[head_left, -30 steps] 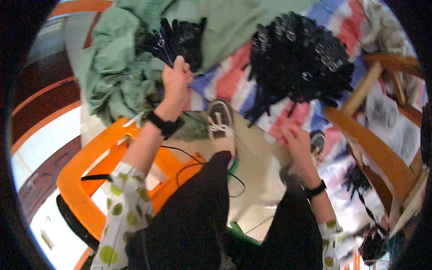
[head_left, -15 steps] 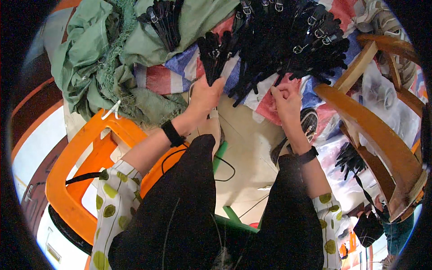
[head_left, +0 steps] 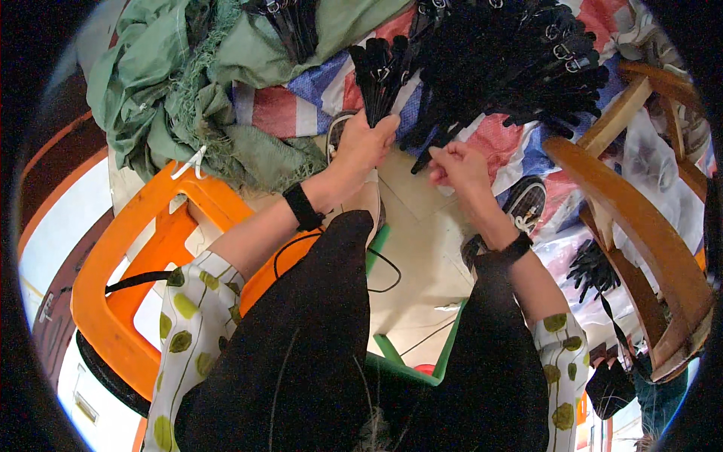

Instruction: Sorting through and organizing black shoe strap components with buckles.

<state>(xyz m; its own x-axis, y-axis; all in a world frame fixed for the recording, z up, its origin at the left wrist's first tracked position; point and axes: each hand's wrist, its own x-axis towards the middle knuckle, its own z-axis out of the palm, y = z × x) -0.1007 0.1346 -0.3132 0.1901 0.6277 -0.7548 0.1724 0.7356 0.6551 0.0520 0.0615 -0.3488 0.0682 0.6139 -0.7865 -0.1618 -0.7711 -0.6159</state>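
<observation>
Fanned black straps with silver buckles (head_left: 380, 71) are gripped in the left hand (head_left: 360, 149). The right hand (head_left: 463, 167) is bunched beside a black strap pile (head_left: 504, 64) on red-white-blue woven sheeting (head_left: 273, 111); whether one is pinched cannot be told. Pale floor tiles (head_left: 414, 241) are flanked by an orange plastic seat (head_left: 96, 282).

One wide fisheye view from the head, steeply downward, near above lap (head_left: 301, 324) and hands (head_left: 361, 151).

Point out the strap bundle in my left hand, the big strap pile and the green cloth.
Strap bundle (head_left: 381, 78): head view, middle of the fanned straps.
Strap pile (head_left: 506, 69): head view, middle of the heap.
Green cloth (head_left: 141, 89): head view, its crumpled left part.
</observation>
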